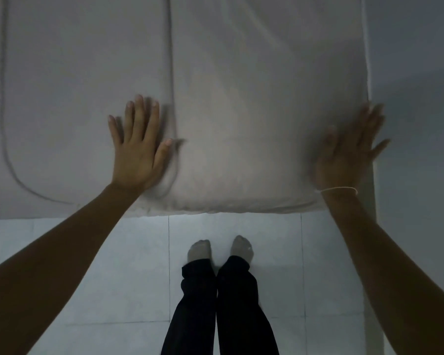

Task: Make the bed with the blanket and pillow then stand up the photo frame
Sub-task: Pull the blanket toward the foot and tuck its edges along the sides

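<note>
A white pillow [254, 139] lies on the bed at its near right corner, its front edge along the mattress edge. My left hand [137, 147] lies flat with straight fingers against the pillow's left side, on the pale blanket [75, 98]. My right hand [349, 152] presses flat on the pillow's right side, fingers spread; it is blurred. A thin band circles my right wrist. The blanket covers the bed to the left, with a dark piped seam curving near its corner. No photo frame is in view.
The bed's front edge runs across the middle of the view. Below it is a pale tiled floor [87, 252] where my feet and dark trousers [221, 303] stand. A grey wall [420, 98] rises right of the bed.
</note>
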